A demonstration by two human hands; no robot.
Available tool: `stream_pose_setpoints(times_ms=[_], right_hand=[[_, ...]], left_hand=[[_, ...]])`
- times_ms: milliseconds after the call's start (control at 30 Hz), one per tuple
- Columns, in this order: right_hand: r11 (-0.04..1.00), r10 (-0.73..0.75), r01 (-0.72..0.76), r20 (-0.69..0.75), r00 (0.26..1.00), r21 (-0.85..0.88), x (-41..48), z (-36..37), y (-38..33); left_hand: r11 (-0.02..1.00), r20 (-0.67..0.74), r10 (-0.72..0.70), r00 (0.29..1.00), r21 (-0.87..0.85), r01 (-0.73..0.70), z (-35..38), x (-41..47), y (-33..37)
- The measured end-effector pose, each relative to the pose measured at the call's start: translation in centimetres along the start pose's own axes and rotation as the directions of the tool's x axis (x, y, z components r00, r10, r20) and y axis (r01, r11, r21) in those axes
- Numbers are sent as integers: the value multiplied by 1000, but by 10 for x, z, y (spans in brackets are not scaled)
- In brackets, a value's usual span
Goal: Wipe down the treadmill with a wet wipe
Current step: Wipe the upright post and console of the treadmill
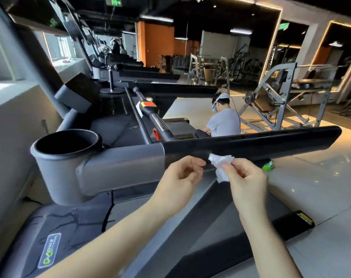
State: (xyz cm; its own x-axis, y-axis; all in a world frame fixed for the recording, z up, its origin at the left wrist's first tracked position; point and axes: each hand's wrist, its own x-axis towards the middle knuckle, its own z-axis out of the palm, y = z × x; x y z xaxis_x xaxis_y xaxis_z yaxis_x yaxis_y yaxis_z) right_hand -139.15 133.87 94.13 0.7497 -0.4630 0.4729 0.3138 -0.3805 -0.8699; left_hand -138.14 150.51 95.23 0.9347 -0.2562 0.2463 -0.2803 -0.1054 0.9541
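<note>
Crumpled white wet wipe [220,167] pinched at the fingertips of the right hand [244,177], bunched just above and left of its thumb, touching the glossy black handrail of the grey treadmill [250,143]. Left hand [180,177] just beside, fingers loosely curled, holding nothing. Beyond the right hand, small green packet [268,165] on the floor.

The right hand [244,177] pinches a crumpled white wet wipe [220,167] just below the black handrail [250,142] of the treadmill [120,169]. The left hand [180,177] hovers beside it with fingers [196,162] loosely curled, holding nothing. Beyond the rail, a person in a grey shirt [223,123] sits on the floor near a green packet [268,166].
</note>
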Motion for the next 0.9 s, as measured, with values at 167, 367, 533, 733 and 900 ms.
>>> stream_pose_setpoints(times_ms=[167,367,533,733,900], right_hand=[[987,-95,73,-148,984,-142,13,38,-11],[967,-191,161,-145,971,-195,-26,104,-38],[860,-483,493,104,869,-129,-88,165,-86],[706,-617,666,251,746,-242,-65,161,-84],[802,-426,364,-27,904,-473,5,103,-49]], left_hand=[[576,77,545,835,689,-439,-88,-28,32],[138,164,566,808,947,-289,-186,-40,31],[226,109,595,796,928,-296,-206,-48,23],[322,20,634,773,902,-287,-205,-53,21],[315,30,635,772,902,-294,-206,-52,12]])
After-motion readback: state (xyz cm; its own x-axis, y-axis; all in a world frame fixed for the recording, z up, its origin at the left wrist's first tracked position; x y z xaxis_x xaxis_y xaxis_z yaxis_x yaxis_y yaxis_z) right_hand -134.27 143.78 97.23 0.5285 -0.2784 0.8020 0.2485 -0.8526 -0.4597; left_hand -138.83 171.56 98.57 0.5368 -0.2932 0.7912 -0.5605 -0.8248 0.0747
